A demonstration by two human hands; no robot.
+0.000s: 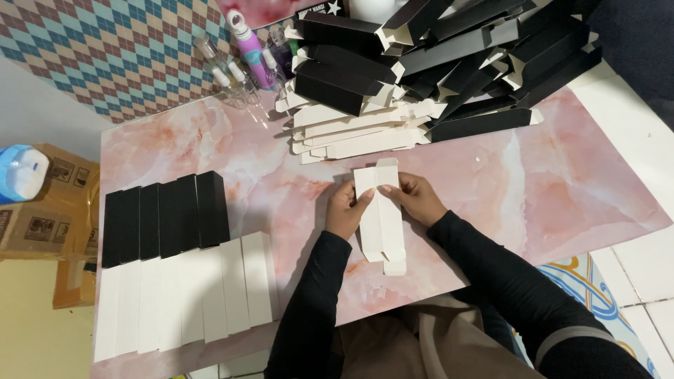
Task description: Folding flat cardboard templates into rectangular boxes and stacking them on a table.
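I see both hands gripping a flat white carton over the middle of the pink marble mat: my left hand pinches its left edge, my right hand holds the right edge. Folded black boxes and white boxes lie in rows at left; a heap of unfolded cartons sits beyond

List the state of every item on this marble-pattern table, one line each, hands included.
White carton: unfolded into a sleeve, end flaps open, held by both hands.
Left hand: gripping the carton's left edge.
Right hand: gripping the carton's right edge.
Black boxes: assembled, closed, lined up side by side.
White boxes: assembled, closed, in a row.
Flat white blanks: unfolded, stacked.
Flat black blanks: unfolded, loosely piled.
Spray bottles: lying down, capped.
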